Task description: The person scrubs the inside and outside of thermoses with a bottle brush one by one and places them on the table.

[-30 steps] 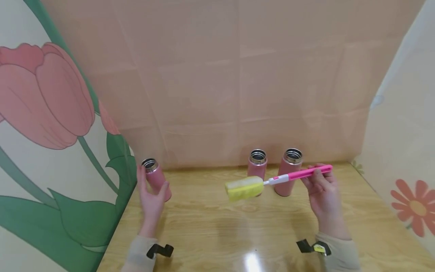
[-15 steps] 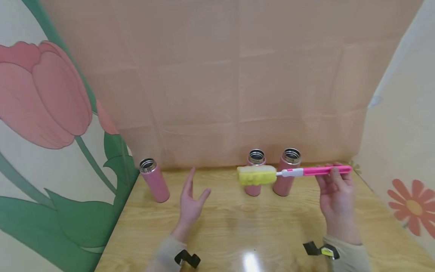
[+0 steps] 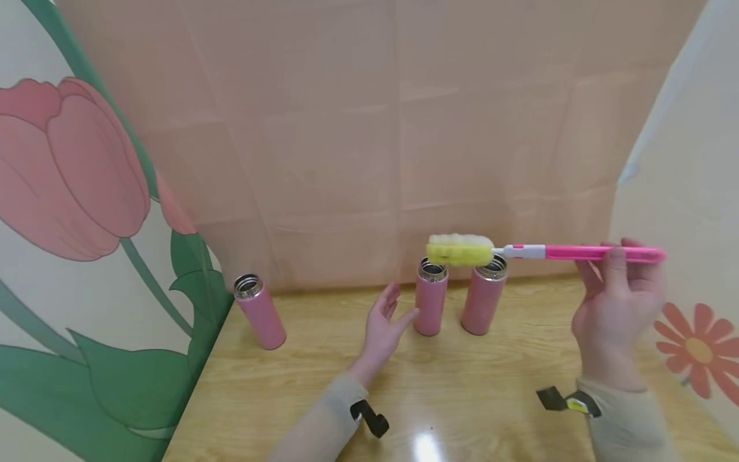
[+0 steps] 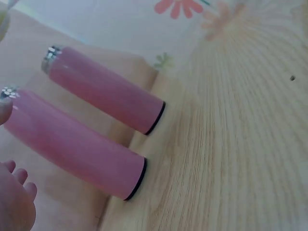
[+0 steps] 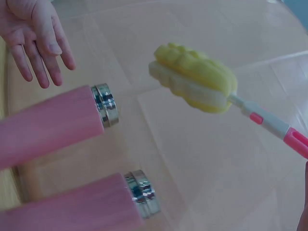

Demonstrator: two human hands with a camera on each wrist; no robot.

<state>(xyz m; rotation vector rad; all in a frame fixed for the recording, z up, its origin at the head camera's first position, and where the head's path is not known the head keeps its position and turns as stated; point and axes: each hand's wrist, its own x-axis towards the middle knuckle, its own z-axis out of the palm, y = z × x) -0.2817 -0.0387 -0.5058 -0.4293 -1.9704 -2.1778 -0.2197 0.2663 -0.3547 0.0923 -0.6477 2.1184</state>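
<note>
My right hand (image 3: 618, 301) pinches the pink handle of a bottle brush (image 3: 600, 253), held level with its yellow and white sponge head (image 5: 192, 79) above the mouths of two pink bottles. Both are uncapped with bare metal necks: the middle bottle (image 3: 431, 301) and the right bottle (image 3: 484, 300), upright side by side. Just left of the middle bottle is my left hand (image 3: 382, 327), its fingers extended and thumb spread towards the bottle's side. In the right wrist view a gap shows between that hand (image 5: 36, 38) and the bottle. A third uncapped pink bottle (image 3: 262, 314) stands at the left.
The wooden table (image 3: 323, 385) bears all the bottles. Behind them rises a peach-coloured sheet (image 3: 323, 160). A wall with a tulip picture (image 3: 98, 173) borders the left, and one with a red flower (image 3: 698, 350) the right.
My left hand has let go of the left bottle and moved right, to beside the middle bottle. My right hand has carried the brush up and to the right.
</note>
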